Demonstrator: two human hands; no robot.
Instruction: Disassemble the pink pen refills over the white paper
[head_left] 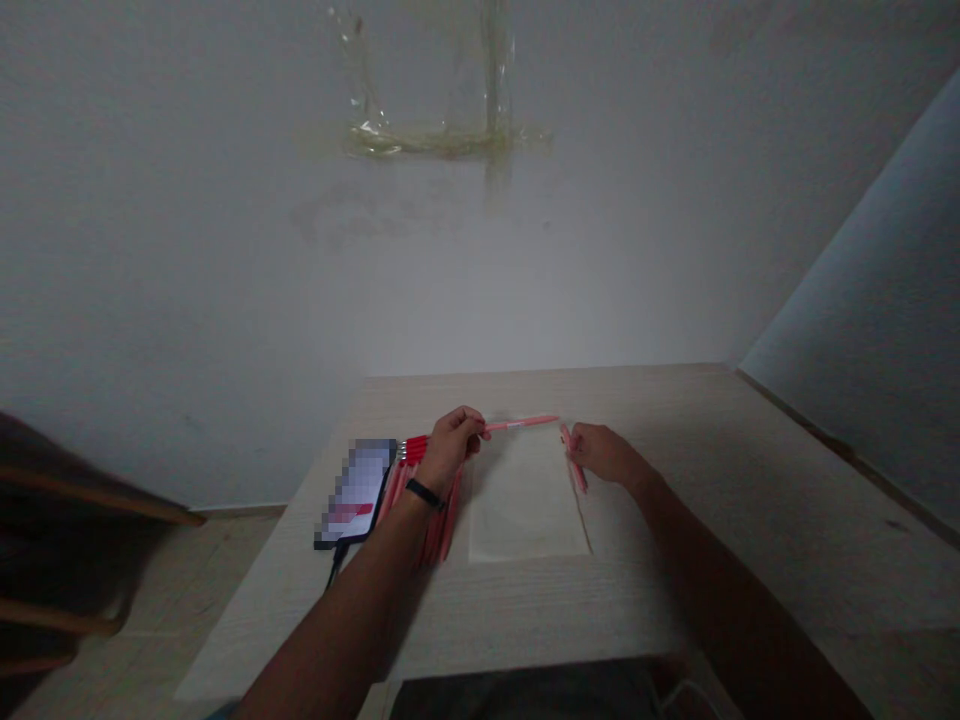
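My left hand (452,447) is shut on a pink pen (521,423), which sticks out to the right, level over the far end of a pale sheet of paper (527,497). My right hand (604,452) pinches a second pink pen (576,468), which runs down along the paper's right edge. The two pens nearly meet at their tips. Beneath and left of my left wrist lies a row of pink pens with red caps (411,450), partly hidden by my arm. A black band (424,493) circles my left wrist.
A smartphone (355,492) with a pixelated screen lies left of the pens, its black cable (335,565) trailing off the table edge. The pale wood-grain table (750,480) stands against a white wall. A dark wooden chair (75,510) stands at the far left.
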